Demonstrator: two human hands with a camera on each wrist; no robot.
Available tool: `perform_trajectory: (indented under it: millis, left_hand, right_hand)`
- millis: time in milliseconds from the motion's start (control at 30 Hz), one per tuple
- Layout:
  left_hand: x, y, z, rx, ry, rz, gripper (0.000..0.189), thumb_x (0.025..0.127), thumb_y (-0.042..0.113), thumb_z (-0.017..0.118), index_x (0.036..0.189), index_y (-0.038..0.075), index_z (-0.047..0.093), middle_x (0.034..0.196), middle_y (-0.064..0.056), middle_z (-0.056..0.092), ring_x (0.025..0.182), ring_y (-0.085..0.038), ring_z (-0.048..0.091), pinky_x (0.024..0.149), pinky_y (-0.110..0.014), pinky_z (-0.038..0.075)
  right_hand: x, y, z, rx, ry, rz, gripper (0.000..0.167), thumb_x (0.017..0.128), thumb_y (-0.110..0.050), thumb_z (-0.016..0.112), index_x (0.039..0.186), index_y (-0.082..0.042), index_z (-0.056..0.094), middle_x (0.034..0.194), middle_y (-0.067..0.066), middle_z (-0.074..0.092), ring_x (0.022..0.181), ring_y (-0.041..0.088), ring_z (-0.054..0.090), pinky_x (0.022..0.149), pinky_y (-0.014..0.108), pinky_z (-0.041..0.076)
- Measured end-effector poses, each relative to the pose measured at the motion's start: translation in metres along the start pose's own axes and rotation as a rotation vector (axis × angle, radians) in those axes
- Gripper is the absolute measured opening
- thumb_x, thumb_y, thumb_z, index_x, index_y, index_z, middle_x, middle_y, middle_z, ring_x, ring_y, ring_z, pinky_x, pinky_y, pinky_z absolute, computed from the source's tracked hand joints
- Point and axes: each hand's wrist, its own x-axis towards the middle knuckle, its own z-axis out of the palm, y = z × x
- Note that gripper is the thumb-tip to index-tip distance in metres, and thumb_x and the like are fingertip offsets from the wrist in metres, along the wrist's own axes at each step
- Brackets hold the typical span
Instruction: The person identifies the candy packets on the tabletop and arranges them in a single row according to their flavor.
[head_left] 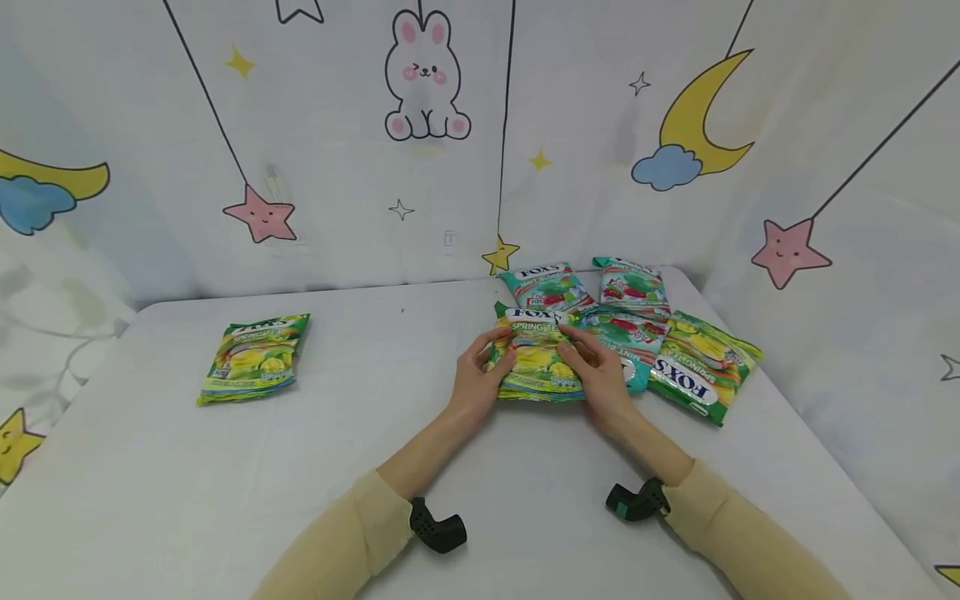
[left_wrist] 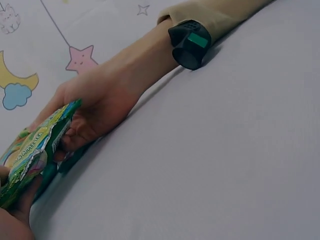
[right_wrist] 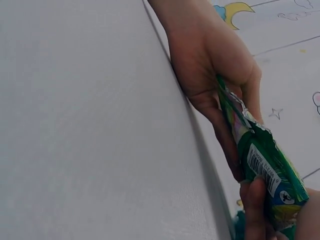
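Both hands hold a yellow-green candy bag marked FOX'S Spring Tea, its printed front facing up. My left hand grips the left side, with the thumb over the front. On the opposite side my right hand pinches the bag, thumb on top and other fingers partly hidden under it. The right wrist view shows the bag's green underside with a barcode, raised at a tilt between the hands. Just behind and right of it lies a teal mint candy bag, partly covered by the held bag and right hand.
Two more teal candy bags lie at the table's back edge. A yellow-green bag rests at the right, near the side edge. Another yellow-green bag lies alone on the left of the white table. A printed curtain hangs behind.
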Motion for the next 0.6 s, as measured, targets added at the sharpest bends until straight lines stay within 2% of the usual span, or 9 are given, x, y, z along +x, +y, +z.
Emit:
perform_trajectory:
  millis: [133, 233, 333, 467, 600]
  left_hand:
    - [-0.004, -0.001, -0.008, 0.018, 0.004, -0.01, 0.04, 0.098, 0.017, 0.063, 0.137, 0.023, 0.059, 0.149, -0.005, 0.049, 0.127, -0.027, 0.053, 0.092, -0.032, 0.049]
    - [-0.007, 0.0, -0.013, 0.019, 0.009, -0.017, 0.04, 0.098, 0.017, 0.063, 0.138, 0.023, 0.059, 0.15, -0.005, 0.049, 0.129, -0.027, 0.052, 0.098, -0.036, 0.046]
    - [-0.011, 0.001, -0.018, 0.006, 0.01, -0.032, 0.042, 0.098, 0.017, 0.064, 0.139, 0.023, 0.058, 0.148, -0.008, 0.05, 0.126, -0.026, 0.053, 0.095, -0.033, 0.048]
    - [-0.016, 0.003, -0.025, -0.044, 0.009, -0.072, 0.044, 0.097, 0.017, 0.066, 0.139, 0.023, 0.058, 0.14, -0.011, 0.056, 0.117, -0.022, 0.059, 0.082, -0.024, 0.052]
    - [-0.02, 0.004, -0.033, -0.075, 0.017, -0.105, 0.044, 0.095, 0.017, 0.068, 0.138, 0.025, 0.058, 0.136, -0.012, 0.059, 0.113, -0.019, 0.06, 0.079, -0.022, 0.053]
  right_hand:
    - [-0.004, 0.0, 0.008, -0.022, 0.0, 0.01, 0.049, 0.1, -0.033, 0.061, 0.145, -0.019, 0.052, 0.143, 0.007, 0.05, 0.112, 0.012, 0.056, 0.088, 0.018, 0.049]
    - [-0.007, 0.0, 0.014, -0.026, 0.005, 0.016, 0.048, 0.099, -0.034, 0.062, 0.144, -0.021, 0.054, 0.142, 0.007, 0.051, 0.113, 0.014, 0.056, 0.088, 0.019, 0.049]
    - [-0.01, 0.001, 0.02, -0.022, 0.01, 0.021, 0.046, 0.099, -0.034, 0.062, 0.143, -0.022, 0.055, 0.144, 0.005, 0.051, 0.117, 0.016, 0.054, 0.09, 0.019, 0.048]
    - [-0.014, 0.001, 0.027, -0.015, 0.01, 0.023, 0.043, 0.1, -0.032, 0.061, 0.142, -0.024, 0.055, 0.144, 0.004, 0.051, 0.12, 0.018, 0.052, 0.091, 0.019, 0.047]
    - [-0.018, 0.001, 0.035, -0.005, -0.008, 0.001, 0.042, 0.101, -0.03, 0.06, 0.141, -0.023, 0.055, 0.144, 0.005, 0.051, 0.123, 0.02, 0.052, 0.092, 0.02, 0.047]
